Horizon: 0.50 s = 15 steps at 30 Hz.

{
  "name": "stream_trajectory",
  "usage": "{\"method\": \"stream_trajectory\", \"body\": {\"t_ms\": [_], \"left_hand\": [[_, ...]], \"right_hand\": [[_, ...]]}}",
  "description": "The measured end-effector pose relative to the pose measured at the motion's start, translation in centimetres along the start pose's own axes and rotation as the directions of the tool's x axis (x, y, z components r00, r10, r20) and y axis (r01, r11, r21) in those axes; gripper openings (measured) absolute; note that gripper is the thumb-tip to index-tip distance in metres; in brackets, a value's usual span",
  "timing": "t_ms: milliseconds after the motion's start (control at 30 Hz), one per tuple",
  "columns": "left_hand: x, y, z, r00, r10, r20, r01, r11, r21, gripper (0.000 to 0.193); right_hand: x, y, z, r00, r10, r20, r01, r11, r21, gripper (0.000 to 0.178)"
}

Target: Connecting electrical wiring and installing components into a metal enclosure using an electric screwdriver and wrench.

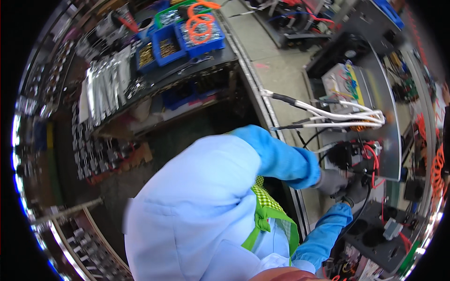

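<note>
Workshop: parts bins (206, 48), wired chassis (391, 145)

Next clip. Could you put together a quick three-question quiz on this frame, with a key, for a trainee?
1. Multiple choice: What colour are the small bins that hold the brass-coloured pieces?
A) red
B) blue
C) yellow

2. True or false: The dark-gloved hands are reaching into those bins.

3. Fill in the blank: The bundle of thick cables is mostly ____, with dark sleeves near the ends.

Key:
1. B
2. False; they are close together near the thin red wires, well away from the bins.
3. white
</note>
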<state>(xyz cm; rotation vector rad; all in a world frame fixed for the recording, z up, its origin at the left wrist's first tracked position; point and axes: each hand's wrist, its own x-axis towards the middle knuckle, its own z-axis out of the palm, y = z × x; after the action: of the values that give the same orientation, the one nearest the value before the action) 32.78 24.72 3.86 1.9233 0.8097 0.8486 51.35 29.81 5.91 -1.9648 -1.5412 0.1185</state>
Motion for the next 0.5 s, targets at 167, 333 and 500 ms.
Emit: {"method": "stream_trajectory", "body": {"t_ms": [167,333,500], "left_hand": [[-18.3,-0.2,-12.0,0.995,0.055,-0.084,-0.023,0.94,0.34,0.018],[-35.0,2.1,-27.0,0.74,-0.196,-0.643,0.671,0.29,0.683,0.024],[-45.7,-1.6,-33.0,0.357,-0.427,-0.831,0.862,-0.193,0.47,0.025]], "right_hand": [[1.0,1.4,0.5,0.998,0.006,0.07,-0.002,0.999,-0.05,0.051],[0.5,1.1,0.5,0.993,-0.111,0.029,0.112,0.993,-0.048,0.045],[2.3,4.4,1.4,0.978,-0.154,0.138,0.124,0.972,0.2,0.042]]}}
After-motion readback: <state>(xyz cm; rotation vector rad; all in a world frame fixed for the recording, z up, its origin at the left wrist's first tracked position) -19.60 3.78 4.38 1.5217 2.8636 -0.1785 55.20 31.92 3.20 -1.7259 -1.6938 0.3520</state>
